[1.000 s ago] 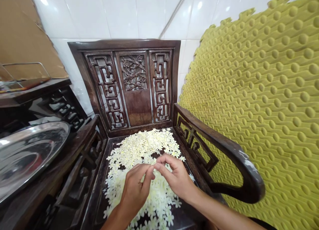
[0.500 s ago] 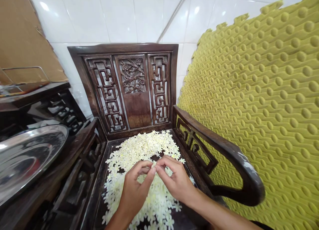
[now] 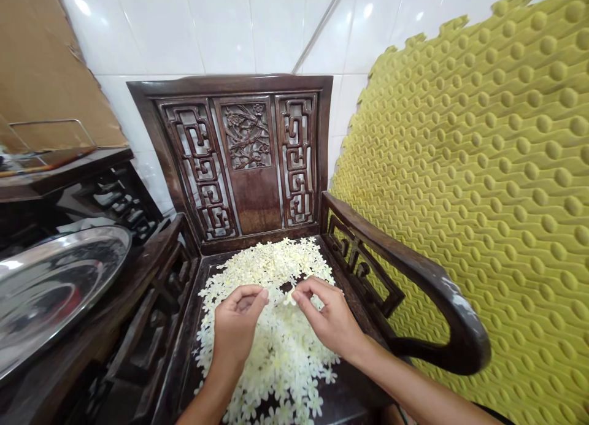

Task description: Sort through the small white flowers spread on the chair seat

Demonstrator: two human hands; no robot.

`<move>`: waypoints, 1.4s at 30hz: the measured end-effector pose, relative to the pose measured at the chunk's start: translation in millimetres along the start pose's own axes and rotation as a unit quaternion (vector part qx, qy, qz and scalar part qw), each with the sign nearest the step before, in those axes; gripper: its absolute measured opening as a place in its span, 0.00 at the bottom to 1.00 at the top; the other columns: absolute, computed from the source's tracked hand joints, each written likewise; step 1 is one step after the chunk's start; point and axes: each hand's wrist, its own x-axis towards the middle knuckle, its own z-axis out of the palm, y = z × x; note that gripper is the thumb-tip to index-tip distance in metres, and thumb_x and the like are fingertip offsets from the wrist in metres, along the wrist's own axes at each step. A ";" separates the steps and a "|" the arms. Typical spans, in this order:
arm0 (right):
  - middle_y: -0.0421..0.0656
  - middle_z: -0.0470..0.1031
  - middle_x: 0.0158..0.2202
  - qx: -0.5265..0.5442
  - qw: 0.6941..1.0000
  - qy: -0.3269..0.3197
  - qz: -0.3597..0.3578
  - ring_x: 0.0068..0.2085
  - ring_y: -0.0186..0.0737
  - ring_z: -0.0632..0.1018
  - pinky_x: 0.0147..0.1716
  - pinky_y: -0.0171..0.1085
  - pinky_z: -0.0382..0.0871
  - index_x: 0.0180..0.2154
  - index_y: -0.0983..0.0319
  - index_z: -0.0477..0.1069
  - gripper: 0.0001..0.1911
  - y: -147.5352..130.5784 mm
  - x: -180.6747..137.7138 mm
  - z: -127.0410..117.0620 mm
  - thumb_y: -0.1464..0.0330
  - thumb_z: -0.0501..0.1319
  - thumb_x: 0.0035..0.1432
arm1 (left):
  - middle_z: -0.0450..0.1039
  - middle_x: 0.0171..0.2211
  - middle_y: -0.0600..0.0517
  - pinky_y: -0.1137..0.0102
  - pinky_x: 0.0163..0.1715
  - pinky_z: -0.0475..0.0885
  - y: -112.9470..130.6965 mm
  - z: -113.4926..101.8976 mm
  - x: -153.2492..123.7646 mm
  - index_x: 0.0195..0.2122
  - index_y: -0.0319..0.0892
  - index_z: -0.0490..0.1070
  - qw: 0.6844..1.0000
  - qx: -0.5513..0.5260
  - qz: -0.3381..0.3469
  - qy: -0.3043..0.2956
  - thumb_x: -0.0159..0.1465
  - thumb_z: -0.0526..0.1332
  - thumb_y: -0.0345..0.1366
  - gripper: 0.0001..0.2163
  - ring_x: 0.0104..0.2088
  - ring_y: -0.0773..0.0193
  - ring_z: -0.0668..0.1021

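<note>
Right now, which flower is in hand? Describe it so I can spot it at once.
Find the dark carved wooden chair; its seat carries a heap of small cream star-shaped flowers. Just above that heap, the right hand pinches a single cream flower, facing the left hand. It alone is lifted off the pile.

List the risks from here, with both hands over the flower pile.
1. The right hand pinches one small flower at the fingertips only. It could slip back into the pile and be lost among lookalikes.
2. The pile lies loose on the chair seat. A sweep of the left hand might crush blooms or push some off.
</note>
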 end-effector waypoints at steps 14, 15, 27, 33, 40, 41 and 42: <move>0.40 0.73 0.30 0.030 0.999 -0.036 -0.004 0.34 0.37 0.73 0.35 0.35 0.64 0.32 0.61 0.70 0.09 -6.0 -0.5 -0.6 0.67 0.56 0.66 | 0.80 0.34 0.48 0.69 0.38 0.77 9.8 11.8 -14.7 0.34 0.40 0.79 0.988 0.011 0.036 -0.151 0.58 0.67 0.38 0.07 0.35 0.61 0.81; 0.40 0.72 0.30 0.031 0.999 -0.037 -0.007 0.34 0.37 0.73 0.35 0.35 0.64 0.32 0.61 0.70 0.09 -6.4 -0.7 -0.7 0.67 0.56 0.66 | 0.80 0.33 0.49 0.68 0.38 0.77 10.8 11.6 -14.8 0.34 0.40 0.79 0.988 0.008 0.026 -0.154 0.58 0.67 0.38 0.07 0.34 0.61 0.81; 0.42 0.73 0.32 0.029 0.996 -0.083 -0.031 0.36 0.38 0.73 0.38 0.36 0.65 0.34 0.61 0.70 0.10 -0.8 -5.8 2.5 0.68 0.54 0.68 | 0.80 0.24 0.51 0.71 0.31 0.77 17.3 6.5 -12.2 0.26 0.39 0.78 0.989 0.012 -0.009 -0.150 0.57 0.66 0.34 0.05 0.27 0.62 0.81; 0.42 0.73 0.32 0.028 0.995 -0.083 -0.038 0.36 0.38 0.73 0.38 0.36 0.65 0.35 0.61 0.70 0.09 -3.3 -4.6 0.5 0.69 0.54 0.67 | 0.80 0.23 0.51 0.70 0.31 0.77 18.9 5.1 -12.0 0.26 0.39 0.78 0.989 0.004 -0.020 -0.146 0.57 0.66 0.34 0.05 0.26 0.63 0.81; 0.42 0.73 0.32 0.028 0.996 -0.077 -0.031 0.35 0.38 0.73 0.38 0.36 0.65 0.35 0.61 0.70 0.08 -3.6 -4.0 -1.2 0.68 0.55 0.67 | 0.80 0.24 0.52 0.71 0.32 0.77 19.3 8.1 -13.2 0.29 0.39 0.78 0.989 -0.022 -0.034 -0.140 0.58 0.66 0.35 0.05 0.27 0.62 0.82; 0.41 0.73 0.32 0.029 0.996 -0.073 -0.029 0.35 0.38 0.73 0.37 0.36 0.65 0.35 0.61 0.70 0.09 -3.9 -3.7 -1.7 0.68 0.55 0.67 | 0.80 0.25 0.52 0.71 0.32 0.77 19.8 8.0 -13.1 0.29 0.39 0.78 0.988 -0.025 -0.037 -0.146 0.58 0.67 0.35 0.05 0.28 0.62 0.82; 0.41 0.72 0.32 0.031 0.997 -0.071 -0.026 0.35 0.37 0.73 0.37 0.36 0.65 0.34 0.61 0.70 0.09 -4.2 -3.3 -2.1 0.68 0.55 0.67 | 0.81 0.26 0.52 0.71 0.33 0.77 20.2 7.6 -12.9 0.30 0.39 0.78 0.987 -0.028 -0.039 -0.154 0.58 0.67 0.36 0.05 0.28 0.62 0.82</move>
